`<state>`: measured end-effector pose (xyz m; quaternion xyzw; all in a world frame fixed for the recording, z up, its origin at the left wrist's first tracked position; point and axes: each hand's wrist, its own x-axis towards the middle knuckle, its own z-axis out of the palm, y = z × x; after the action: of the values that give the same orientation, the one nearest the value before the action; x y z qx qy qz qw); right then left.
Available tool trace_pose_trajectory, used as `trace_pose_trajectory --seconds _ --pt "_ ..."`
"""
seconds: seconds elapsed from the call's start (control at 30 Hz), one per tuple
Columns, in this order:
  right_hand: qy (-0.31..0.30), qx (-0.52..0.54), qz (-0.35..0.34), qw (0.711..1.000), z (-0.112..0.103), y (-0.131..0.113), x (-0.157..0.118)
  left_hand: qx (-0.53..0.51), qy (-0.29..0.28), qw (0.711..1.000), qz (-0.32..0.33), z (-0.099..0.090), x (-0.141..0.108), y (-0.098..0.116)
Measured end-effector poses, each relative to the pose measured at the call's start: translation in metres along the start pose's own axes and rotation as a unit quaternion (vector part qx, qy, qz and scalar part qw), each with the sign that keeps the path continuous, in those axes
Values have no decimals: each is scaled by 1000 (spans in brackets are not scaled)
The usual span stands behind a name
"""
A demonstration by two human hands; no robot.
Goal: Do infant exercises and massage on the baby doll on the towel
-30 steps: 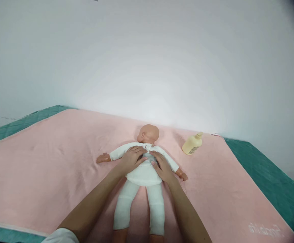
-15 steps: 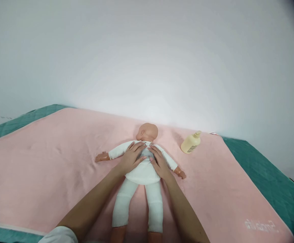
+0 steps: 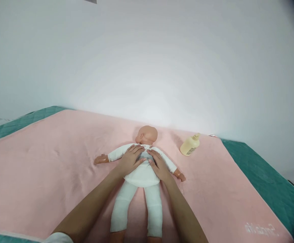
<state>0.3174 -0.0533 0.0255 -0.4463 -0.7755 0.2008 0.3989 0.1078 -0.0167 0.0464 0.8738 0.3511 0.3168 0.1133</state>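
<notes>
A baby doll (image 3: 143,177) in a white top and white trousers lies on the pink blanket, its bald head away from me and turned to the left. Its arms are spread out to both sides. My left hand (image 3: 131,160) rests flat on the left side of the doll's upper back, fingers stretched out. On the right side of the back lies my right hand (image 3: 159,165), also flat with its fingers extended. Between the two hands a greyish patch shows on the top. Neither hand grips anything.
To the right of the doll's head a pale yellow pump bottle (image 3: 189,145) leans to the right. The pink blanket (image 3: 48,162) lies over a green quilted cover (image 3: 260,168). Behind the far edge rises a white wall (image 3: 147,60).
Both hands stay on the doll's back with hardly any shift. The whole scene sits slightly lower in the view, and a dark corner now shows at the top.
</notes>
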Motion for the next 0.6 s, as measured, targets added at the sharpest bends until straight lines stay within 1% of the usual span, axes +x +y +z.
trace_pose_trajectory --seconds 0.23,0.33,0.43,0.5,0.53,0.6 --pt "1 -1 -9 1000 0 -2 1 -18 2 1000 -8 3 -2 -4" --pt "4 10 -4 1000 0 -1 0 -47 -2 999 -24 4 -3 -6" --pt "5 25 13 1000 0 -2 -2 -97 2 994 -44 3 -4 -7" --pt "6 36 23 999 0 -4 -4 -154 24 986 -60 1 -6 -6" --pt "11 39 26 999 0 -4 -5 -189 45 978 -71 -1 -8 -5" --pt "39 37 35 998 0 -6 -9 -254 106 955 -106 -5 -13 -1"
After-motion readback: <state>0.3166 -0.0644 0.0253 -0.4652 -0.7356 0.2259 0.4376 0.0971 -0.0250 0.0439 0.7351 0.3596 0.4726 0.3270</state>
